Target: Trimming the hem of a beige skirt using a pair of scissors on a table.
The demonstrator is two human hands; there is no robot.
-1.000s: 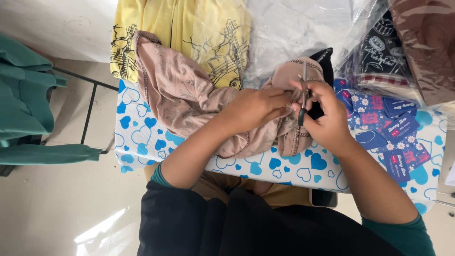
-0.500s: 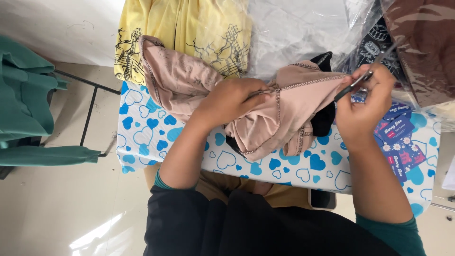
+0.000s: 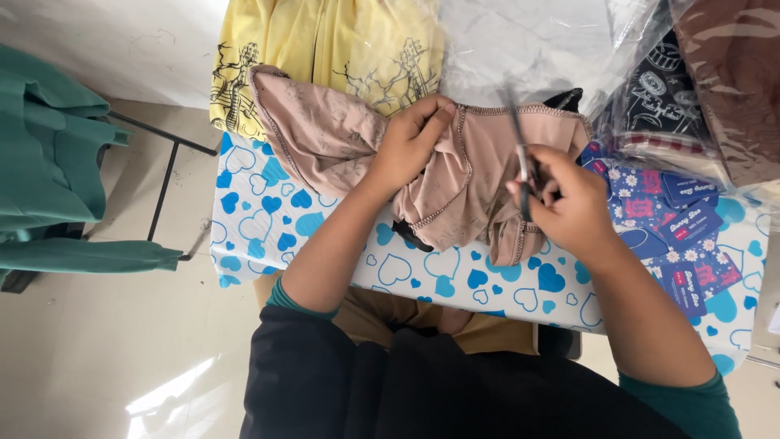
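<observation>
Two hands work one soft, limp beige garment [image 3: 455,187]: left hand [image 3: 410,146] bunches its stitched edge, right hand [image 3: 565,203] pinches small snips [image 3: 520,154].

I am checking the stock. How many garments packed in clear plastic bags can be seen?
3: a clear-bagged white garment at top centre, a black patterned one right of it, a brown one at top right. More may be hidden.

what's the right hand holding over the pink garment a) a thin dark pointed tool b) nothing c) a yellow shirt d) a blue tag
a, since the right hand is closed around a thin dark tool whose point sticks up over the pink garment, while the left hand grips the cloth; the blue tags lie apart on the table.
</observation>
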